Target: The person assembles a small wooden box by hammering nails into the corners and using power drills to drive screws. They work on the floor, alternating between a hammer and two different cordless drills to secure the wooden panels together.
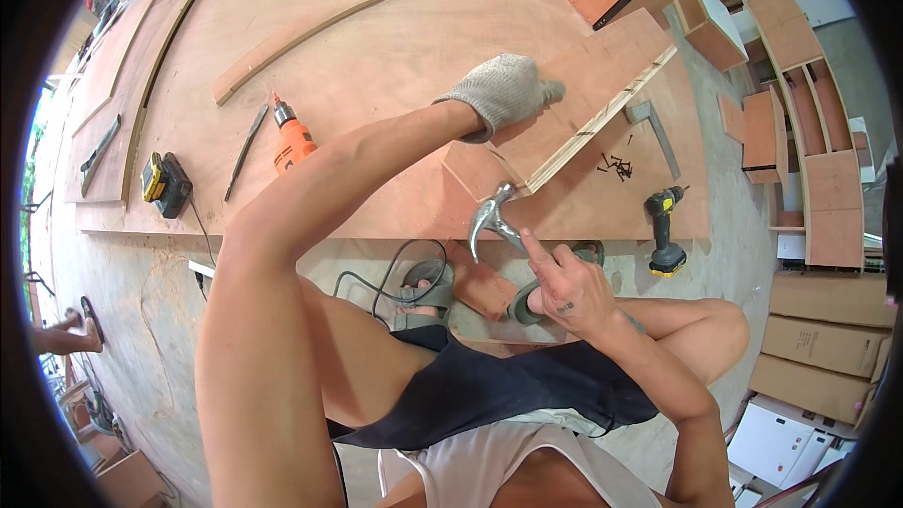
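My left hand point(503, 94), in a grey knit glove, is closed against a wooden panel point(602, 80); its fingers are partly hidden. The panel has a pale layered edge and joins a shorter wooden piece point(475, 169) under my left wrist. My bare right hand point(574, 292) is wrapped round the handle of a claw hammer point(489, 218), with the index finger stretched along it. The shiny hammer head is at the panel's near corner; I cannot tell if they touch. Right of the panel are a metal square point(658, 138) and several dark screws point(618, 167).
A yellow-black cordless drill point(666, 233) lies at the worktop's point(376, 56) right front. On the left are an orange drill point(293, 136), a battery charger point(165, 183) and a thin dark tool point(246, 152). Long wood strips point(376, 0) lie behind. Wooden boxes point(767, 136) and cartons point(818, 334) stand right.
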The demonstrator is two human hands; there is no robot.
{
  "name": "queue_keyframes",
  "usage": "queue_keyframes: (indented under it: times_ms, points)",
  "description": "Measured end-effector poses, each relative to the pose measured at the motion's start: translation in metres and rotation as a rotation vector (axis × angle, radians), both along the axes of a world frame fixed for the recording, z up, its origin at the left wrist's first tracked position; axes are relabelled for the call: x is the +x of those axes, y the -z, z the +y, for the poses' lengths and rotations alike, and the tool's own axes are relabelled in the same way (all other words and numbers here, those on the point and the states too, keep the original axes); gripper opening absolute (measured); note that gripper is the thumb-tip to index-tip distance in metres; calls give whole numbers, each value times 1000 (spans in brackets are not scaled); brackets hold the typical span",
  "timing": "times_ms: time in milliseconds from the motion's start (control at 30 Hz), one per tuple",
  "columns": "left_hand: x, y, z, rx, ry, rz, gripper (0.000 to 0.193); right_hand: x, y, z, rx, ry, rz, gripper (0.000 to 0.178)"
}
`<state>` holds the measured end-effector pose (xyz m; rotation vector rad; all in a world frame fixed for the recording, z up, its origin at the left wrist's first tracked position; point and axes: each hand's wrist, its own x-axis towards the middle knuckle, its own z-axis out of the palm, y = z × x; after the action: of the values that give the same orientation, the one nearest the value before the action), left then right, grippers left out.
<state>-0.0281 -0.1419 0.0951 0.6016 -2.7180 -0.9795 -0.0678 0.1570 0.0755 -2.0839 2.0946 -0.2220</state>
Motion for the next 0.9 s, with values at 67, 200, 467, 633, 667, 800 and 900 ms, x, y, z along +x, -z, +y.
queue_keyframes:
  times_ms: [67, 200, 467, 633, 667, 800, 900]
  points:
    - [0, 13, -7, -122, 39, 86, 47, -1, 2, -8, -5, -22, 3, 73]
    - [1, 2, -2, 35, 15, 62, 49, 9, 5, -14, -56, 35, -8, 74]
    - [4, 5, -7, 21, -10, 59, 50, 29, -1, -15, -49, -93, -9, 68]
    - [3, 8, -3, -11, 30, 98, 49, 20, 15, -29, -134, 141, -155, 60]
    - [3, 7, -4, 0, 31, 94, 49, 20, 16, -30, -135, 138, -167, 60]
    - [2, -1, -1, 52, -2, 31, 50, 21, 18, -29, -153, 141, -168, 58]
    - [-1, 23, -12, -347, 128, 139, 42, 28, 21, -32, -170, 132, -135, 60]
